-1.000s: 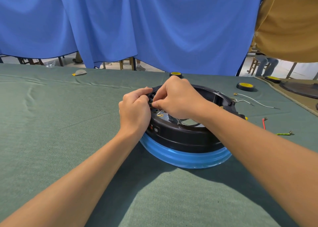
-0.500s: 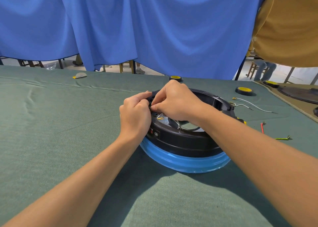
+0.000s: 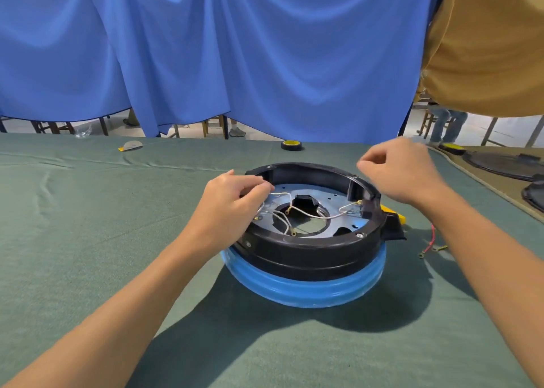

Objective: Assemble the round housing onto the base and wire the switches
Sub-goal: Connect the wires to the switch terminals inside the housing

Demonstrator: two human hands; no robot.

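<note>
Over black housing (image 3: 309, 258), left hand (image 3: 232, 202) pinching white wire (image 3: 282, 193), right hand (image 3: 403, 171) loosely curled, empty.

Right hand (image 3: 403, 172) now off the housing (image 3: 309, 258), away to the right.

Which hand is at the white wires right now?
The left hand: its fingers pinch the white wires inside the black housing. The right hand hangs clear of them.
</note>
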